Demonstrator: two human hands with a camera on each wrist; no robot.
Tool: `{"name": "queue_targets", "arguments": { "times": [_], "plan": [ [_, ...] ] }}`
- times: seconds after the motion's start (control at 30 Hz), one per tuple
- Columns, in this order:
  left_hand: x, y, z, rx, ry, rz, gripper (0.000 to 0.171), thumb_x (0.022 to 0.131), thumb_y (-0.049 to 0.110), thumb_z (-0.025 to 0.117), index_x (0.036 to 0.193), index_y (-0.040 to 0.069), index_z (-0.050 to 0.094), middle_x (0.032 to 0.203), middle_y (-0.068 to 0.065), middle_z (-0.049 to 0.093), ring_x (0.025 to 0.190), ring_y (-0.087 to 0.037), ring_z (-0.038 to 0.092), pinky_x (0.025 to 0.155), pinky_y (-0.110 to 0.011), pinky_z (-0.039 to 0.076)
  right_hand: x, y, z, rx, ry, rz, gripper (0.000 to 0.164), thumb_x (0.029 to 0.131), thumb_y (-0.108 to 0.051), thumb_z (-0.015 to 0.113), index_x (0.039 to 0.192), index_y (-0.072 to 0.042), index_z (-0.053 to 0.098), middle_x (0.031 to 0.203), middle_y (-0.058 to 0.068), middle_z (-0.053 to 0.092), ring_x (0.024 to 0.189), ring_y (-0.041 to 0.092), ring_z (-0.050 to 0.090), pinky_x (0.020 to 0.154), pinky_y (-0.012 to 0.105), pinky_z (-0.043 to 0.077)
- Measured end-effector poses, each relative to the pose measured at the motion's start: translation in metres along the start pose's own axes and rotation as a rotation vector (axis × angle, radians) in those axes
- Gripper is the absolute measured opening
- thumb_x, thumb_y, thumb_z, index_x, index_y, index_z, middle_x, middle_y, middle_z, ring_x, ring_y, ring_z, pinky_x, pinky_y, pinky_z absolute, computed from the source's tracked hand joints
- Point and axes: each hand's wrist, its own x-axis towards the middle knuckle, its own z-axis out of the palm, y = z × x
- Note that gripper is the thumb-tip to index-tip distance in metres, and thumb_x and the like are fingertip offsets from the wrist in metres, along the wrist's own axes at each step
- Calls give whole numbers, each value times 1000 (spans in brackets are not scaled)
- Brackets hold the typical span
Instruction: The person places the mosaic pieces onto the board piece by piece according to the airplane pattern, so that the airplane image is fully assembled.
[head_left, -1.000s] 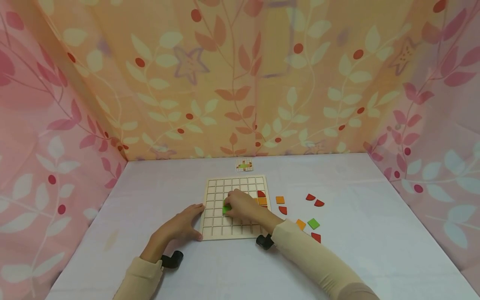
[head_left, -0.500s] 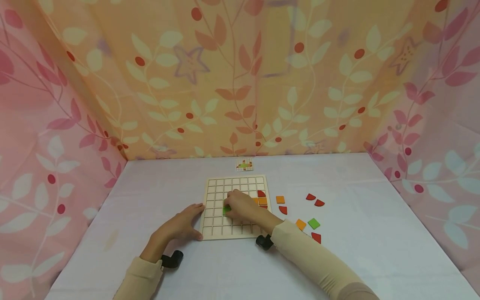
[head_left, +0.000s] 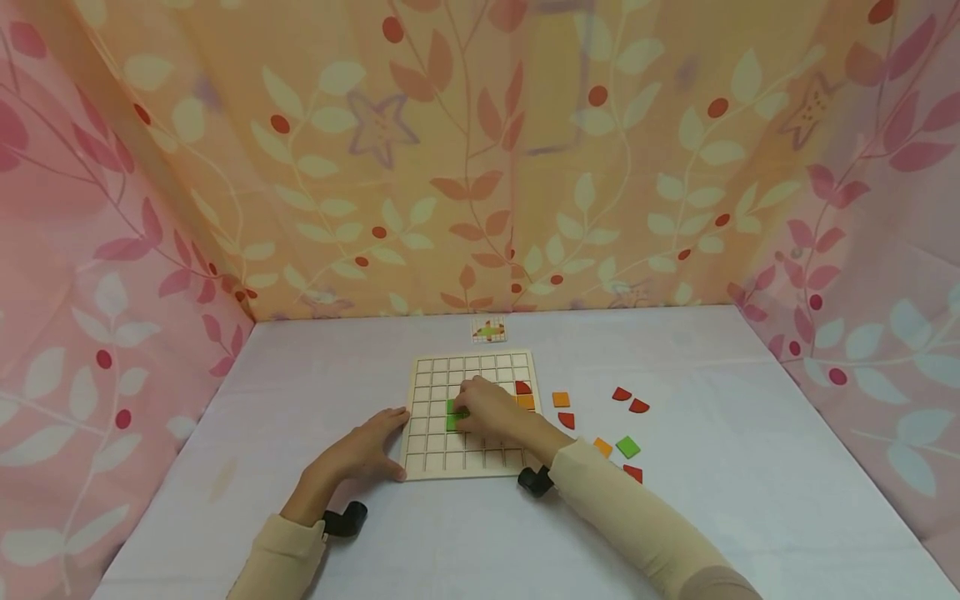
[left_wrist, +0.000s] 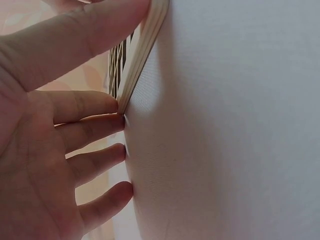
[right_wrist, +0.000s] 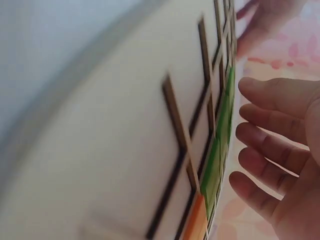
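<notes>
A wooden grid board (head_left: 431,458) lies on the table. My left hand (head_left: 363,450) rests at its left edge, fingers extended; the left wrist view shows the thumb (left_wrist: 85,40) and a fingertip against the board's side. Above the middle of the board is my right hand (head_left: 491,410). In the right wrist view its fingers (right_wrist: 260,140) are loosely bent, hold nothing and stand a little apart from the green square tiles (right_wrist: 216,165) in the grid. Near the right side of the board sit an orange square tile (head_left: 526,402) and a red quarter-circle tile (head_left: 522,387). The right hand hides part of the grid.
Right of the board lie loose tiles: an orange square (head_left: 561,400), a green square (head_left: 627,447) and several red quarter-circles (head_left: 639,406). Behind the board is a small pattern card (head_left: 489,330). Patterned cloth (head_left: 382,208) walls the table at back and sides.
My right hand has drawn slightly back to the right, its fingers lifting off the green tiles and showing more of them. The left hand stays in place.
</notes>
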Motion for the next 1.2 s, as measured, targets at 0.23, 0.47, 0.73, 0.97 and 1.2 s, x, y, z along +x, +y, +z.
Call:
{"name": "queue_targets", "arguments": {
  "times": [0.23,0.47,0.73,0.97,1.2],
  "plan": [
    [1,-1,3,17,15,-1,96,67,17,88,147,1,39,156,-16,35,146,-38,29,116,-56,28,-13,10,-12,95,0,22,21,85,-21,73,103,-11,77,95,0,67,92,16,57,79,27,49],
    [0,0,3,17,14,-7,96,67,17,88,148,1,39,157,-16,34,146,-38,28,117,-55,27,-33,18,-21,177,20,47,23,85,-22,73,105,-10,76,100,1,67,95,18,58,82,34,50],
    [-1,-2,3,12,9,3,95,67,16,88,147,0,40,156,-16,35,147,-39,27,117,-55,26,-59,32,-27,182,45,48,20,85,-20,74,100,-8,76,95,2,66,88,16,54,75,29,47],
    [-2,-1,4,14,8,-3,95,66,16,88,146,0,40,156,-17,36,146,-38,28,117,-55,27,-87,47,-25,170,51,100,17,82,-19,75,97,-12,76,94,-1,66,90,15,52,79,29,47],
    [-2,-1,2,14,15,10,94,66,15,88,147,0,40,156,-16,35,146,-39,27,116,-56,27,-115,61,-33,247,63,226,17,84,-18,72,100,-15,76,96,-3,65,95,16,52,81,31,49]
  ]
}}
